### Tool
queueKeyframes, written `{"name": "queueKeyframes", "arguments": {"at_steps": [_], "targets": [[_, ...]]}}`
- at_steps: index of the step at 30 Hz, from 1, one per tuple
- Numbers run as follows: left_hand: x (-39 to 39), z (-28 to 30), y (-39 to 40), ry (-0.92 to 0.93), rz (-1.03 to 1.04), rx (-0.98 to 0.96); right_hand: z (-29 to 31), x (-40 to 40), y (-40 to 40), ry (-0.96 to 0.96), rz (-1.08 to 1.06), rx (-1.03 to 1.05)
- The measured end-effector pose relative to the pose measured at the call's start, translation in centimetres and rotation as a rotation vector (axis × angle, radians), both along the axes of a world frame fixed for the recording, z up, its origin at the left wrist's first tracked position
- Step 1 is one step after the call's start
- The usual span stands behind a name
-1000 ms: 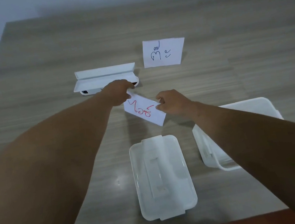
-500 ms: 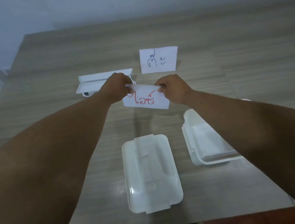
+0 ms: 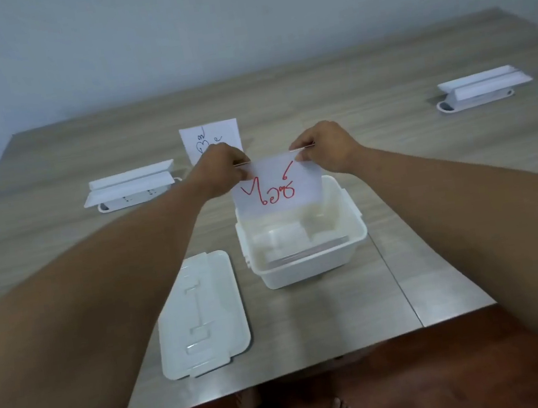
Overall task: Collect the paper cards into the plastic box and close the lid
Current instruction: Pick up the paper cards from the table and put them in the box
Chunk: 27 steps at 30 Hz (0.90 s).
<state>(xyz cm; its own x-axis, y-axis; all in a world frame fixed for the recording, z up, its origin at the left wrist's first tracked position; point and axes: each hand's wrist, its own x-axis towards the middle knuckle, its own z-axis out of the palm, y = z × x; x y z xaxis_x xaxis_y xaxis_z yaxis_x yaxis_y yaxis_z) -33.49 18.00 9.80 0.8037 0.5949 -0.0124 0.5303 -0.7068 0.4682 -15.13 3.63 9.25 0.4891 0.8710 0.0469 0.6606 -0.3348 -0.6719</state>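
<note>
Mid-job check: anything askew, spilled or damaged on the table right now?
Nothing stands out. Left hand and right hand hold the white paper card with red writing upright over the open white plastic box. The white plastic lid lies flat beside it; the second white card still waits behind.

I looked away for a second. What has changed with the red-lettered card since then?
Both hands, left hand and right hand, carried the red-lettered card from the table to hang upright over the open plastic box. Both still pinch its top edge. The lid and second card stayed put.
</note>
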Motion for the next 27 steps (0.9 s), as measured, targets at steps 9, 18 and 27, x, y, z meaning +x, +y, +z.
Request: {"name": "queueKeyframes", "arguments": {"at_steps": [9, 18, 27], "targets": [[-1.0, -5.5, -5.8, 0.141, 0.03, -0.142, -5.5, -0.4, -5.4, 0.061, 0.084, -0.147], [-2.2, -9.1, -8.4, 0.267, 0.011, -0.179, -8.9, -1.5, -7.4, 0.043, 0.199, -0.278], [-2.0, -10.3, -10.5, 0.367, -0.086, -0.226, -9.8, -1.2, -8.7, 0.016, 0.236, -0.469]]}}
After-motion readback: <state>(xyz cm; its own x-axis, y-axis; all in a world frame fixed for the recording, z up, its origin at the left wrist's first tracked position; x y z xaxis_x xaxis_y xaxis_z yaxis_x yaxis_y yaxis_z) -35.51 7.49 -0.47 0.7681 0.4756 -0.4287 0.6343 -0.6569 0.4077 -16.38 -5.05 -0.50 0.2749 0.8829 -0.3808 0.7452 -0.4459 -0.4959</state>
